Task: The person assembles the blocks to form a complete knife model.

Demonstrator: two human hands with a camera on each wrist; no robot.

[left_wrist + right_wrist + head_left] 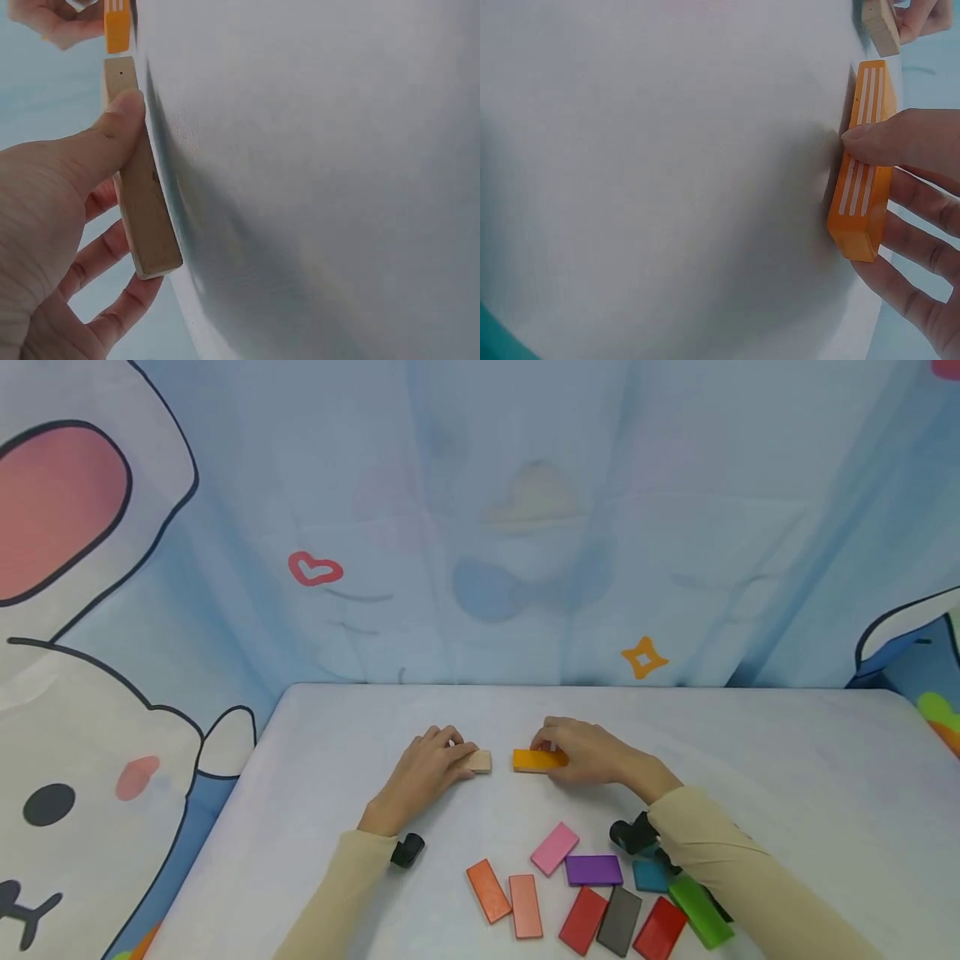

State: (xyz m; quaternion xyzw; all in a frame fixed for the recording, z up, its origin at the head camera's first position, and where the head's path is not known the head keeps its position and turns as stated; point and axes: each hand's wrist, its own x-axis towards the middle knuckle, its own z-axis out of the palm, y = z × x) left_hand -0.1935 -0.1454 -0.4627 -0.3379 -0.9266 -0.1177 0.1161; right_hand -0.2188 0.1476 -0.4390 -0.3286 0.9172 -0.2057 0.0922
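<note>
In the head view, on the bench (330,752), the left hand (423,772) holds the wooden block (482,762), the right hand (600,758) the yellow-orange block (531,762), ends apart; only these seem in work, the other blocks (594,870) are left. Left wrist view: fingers (105,247) pinch the wooden block. Right wrist view: fingers (900,289) pinch the yellow-orange block.

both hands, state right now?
Left hand: holding the plain wooden block, thumb on one side.
Right hand: holding the yellow-orange block, thumb on its striped side.
</note>
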